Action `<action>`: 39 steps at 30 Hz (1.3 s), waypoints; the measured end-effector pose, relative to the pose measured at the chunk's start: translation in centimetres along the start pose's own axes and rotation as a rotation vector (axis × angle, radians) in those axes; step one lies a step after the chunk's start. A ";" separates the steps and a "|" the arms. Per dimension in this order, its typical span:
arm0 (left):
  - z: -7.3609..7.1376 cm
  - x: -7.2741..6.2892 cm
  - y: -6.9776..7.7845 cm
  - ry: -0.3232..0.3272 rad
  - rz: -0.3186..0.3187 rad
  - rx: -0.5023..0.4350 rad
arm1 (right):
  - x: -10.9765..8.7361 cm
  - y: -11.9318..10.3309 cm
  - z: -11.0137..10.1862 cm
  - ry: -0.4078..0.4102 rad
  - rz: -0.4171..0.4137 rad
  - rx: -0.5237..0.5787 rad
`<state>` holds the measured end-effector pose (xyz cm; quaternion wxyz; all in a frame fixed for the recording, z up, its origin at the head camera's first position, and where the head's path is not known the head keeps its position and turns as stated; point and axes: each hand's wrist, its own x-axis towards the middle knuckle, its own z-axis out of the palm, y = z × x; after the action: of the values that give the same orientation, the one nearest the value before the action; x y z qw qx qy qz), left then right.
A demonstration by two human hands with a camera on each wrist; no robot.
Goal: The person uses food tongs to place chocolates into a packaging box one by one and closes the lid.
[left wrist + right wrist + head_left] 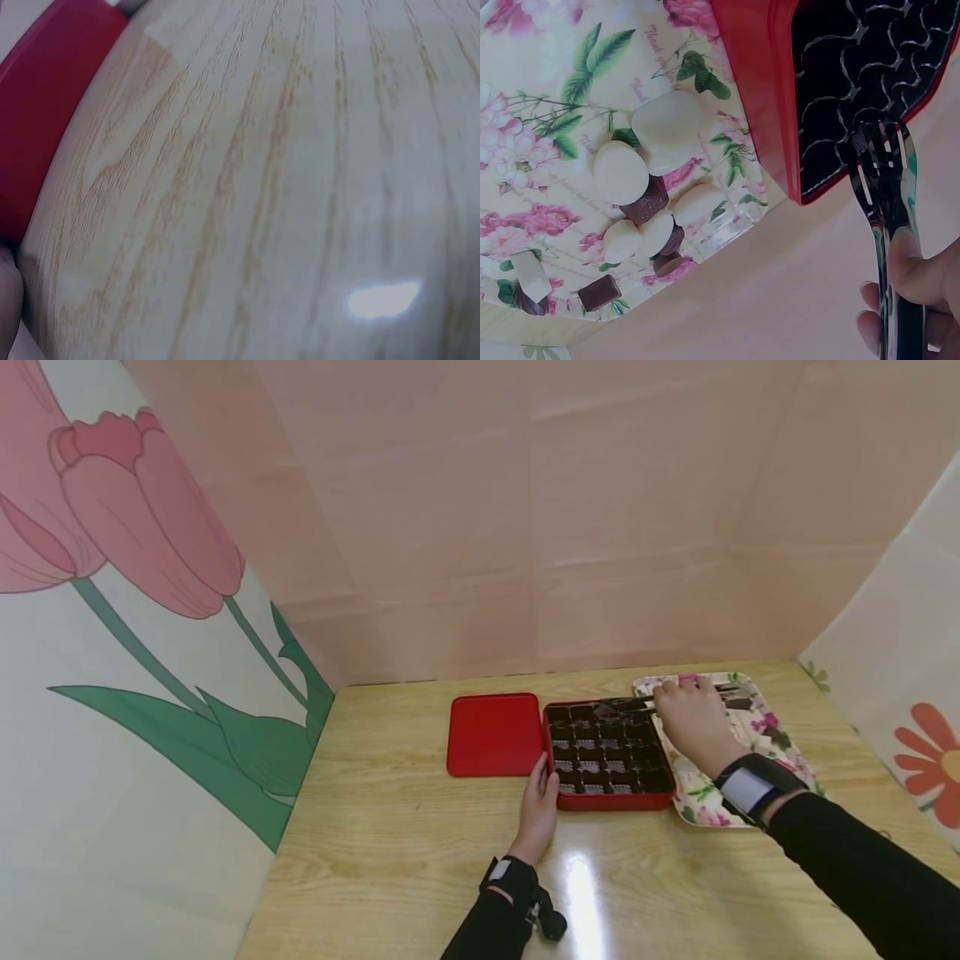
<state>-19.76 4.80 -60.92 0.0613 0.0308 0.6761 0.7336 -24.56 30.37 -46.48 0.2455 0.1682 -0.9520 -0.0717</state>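
My right hand (pixel 693 718) grips a pair of metal serving tongs (pixel 885 195) with slotted heads. The heads reach over the back right corner of a red box (pixel 615 803). A black insert with rows of small compartments (pixel 600 752) fills the box. Whether the tongs' heads hold a piece, I cannot tell. My left hand (pixel 538 806) rests against the box's left wall near the front corner, fingers extended along it. White pieces (pixel 622 172) and dark chocolates (pixel 600 292) lie on a floral tray (pixel 525 97) right of the box.
A flat red lid (pixel 495 735) lies on the wooden table (pixel 375 843), just left of the box. The tray's left edge adjoins the box. A pink wall covering (pixel 420 527) rises behind the table, with flower-printed sheets (pixel 150 510) at both sides.
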 end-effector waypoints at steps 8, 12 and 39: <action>0.0 -0.1 0.3 0.005 -0.005 -0.012 | -0.2 0.1 -0.1 0.005 0.001 0.017; 0.0 0.0 0.3 0.009 -0.007 -0.007 | -0.3 0.3 -0.1 0.011 -0.004 0.015; -0.1 0.1 -0.1 -0.002 0.004 -0.021 | -3.2 3.2 -1.8 -0.010 0.021 0.023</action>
<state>-19.82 4.71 -61.06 0.0609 0.0324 0.6683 0.7407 -21.99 34.39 -45.61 0.2393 0.1606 -0.9557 -0.0592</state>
